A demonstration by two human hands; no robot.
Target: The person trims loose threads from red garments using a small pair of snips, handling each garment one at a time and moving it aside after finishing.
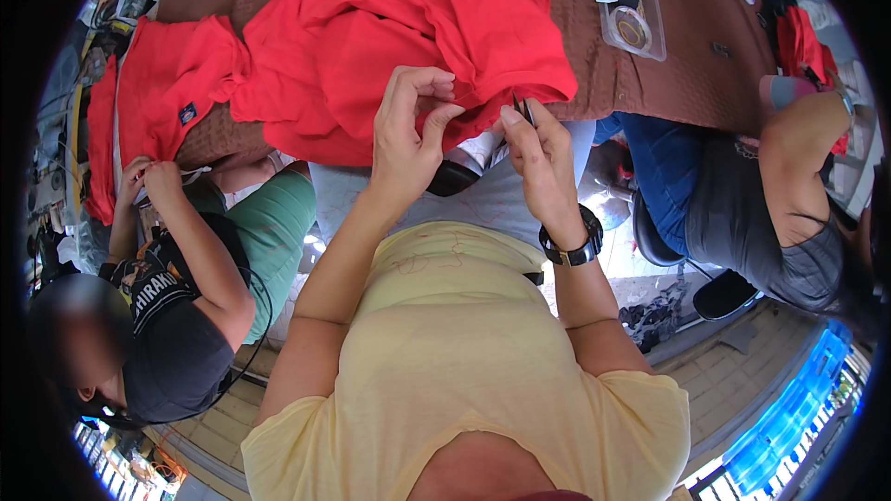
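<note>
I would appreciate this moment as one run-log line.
left hand: over red cloth, partly open; right hand: holding dark pointed tool; clear container: on brown cover

White capital lettering [154, 290], black shirt [176, 357] at left

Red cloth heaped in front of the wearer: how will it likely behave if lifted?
The red cloth will probably hang floppy, since it lies in soft folds. It may drag as it lifts, being spread widely across the brown table cover.
</note>
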